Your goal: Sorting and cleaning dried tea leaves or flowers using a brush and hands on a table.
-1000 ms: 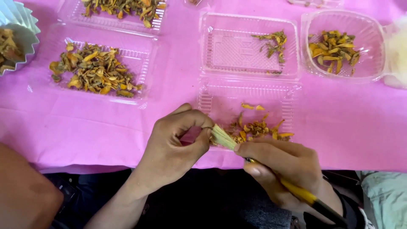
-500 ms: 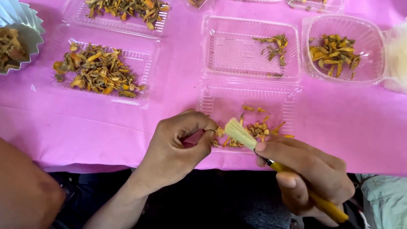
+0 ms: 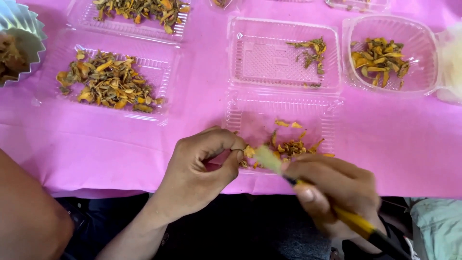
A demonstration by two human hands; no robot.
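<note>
My left hand [image 3: 199,166] pinches a small yellow dried slice [image 3: 249,151] between thumb and forefinger at the near edge of an open clear plastic clamshell tray [image 3: 250,118]. My right hand [image 3: 332,188] grips a yellow-handled brush [image 3: 353,222]; its pale bristles [image 3: 267,157], blurred by motion, touch or nearly touch the pinched slice. A small heap of orange-yellow dried slices [image 3: 291,147] lies in the near half of the tray, a few greenish ones [image 3: 310,52] in the far half.
A pink cloth [image 3: 399,139] covers the table. Another clear tray of dried slices [image 3: 108,82] sits at left, a rounded clear container with orange slices [image 3: 382,55] at right, a fluted silver cup [image 3: 17,41] at far left. A bare arm or knee [image 3: 26,216] shows bottom left.
The brush has swept back and forth beside the pinched slice, its bristles now lower and blurred. My right hand has shifted along the handle. My left hand has stayed put.
</note>
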